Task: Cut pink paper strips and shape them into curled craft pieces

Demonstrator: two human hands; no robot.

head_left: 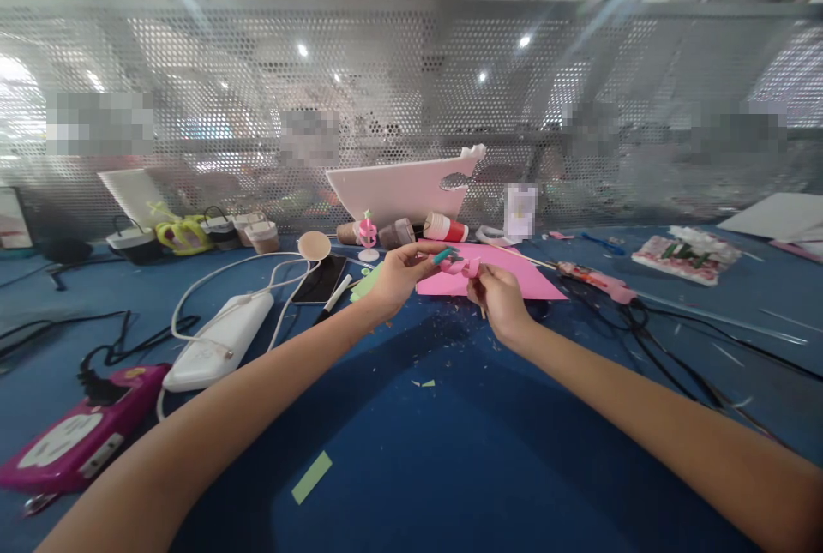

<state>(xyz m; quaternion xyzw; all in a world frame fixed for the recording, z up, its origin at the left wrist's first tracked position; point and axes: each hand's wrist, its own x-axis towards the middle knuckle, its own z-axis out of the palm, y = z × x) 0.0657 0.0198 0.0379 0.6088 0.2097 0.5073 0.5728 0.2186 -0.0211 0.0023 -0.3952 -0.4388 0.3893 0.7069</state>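
Note:
My left hand (405, 275) is closed around a small teal-handled tool (443, 255), whose dark tip points right at a curled pink strip (468, 267). The other side of that strip is pinched between the fingers of my right hand (500, 300). Both hands are raised just in front of a pink sheet (533, 275) lying on the blue table (411, 450). Where the tool tip meets the strip is too small to make out.
Left of my hands are a white power bank (222, 340), a phone (320, 280), a marker (334, 296) and a magenta power strip (90, 429). A glue gun (597, 281) with cables lies right. Paper cups (446, 228) and a white board (399, 189) stand behind.

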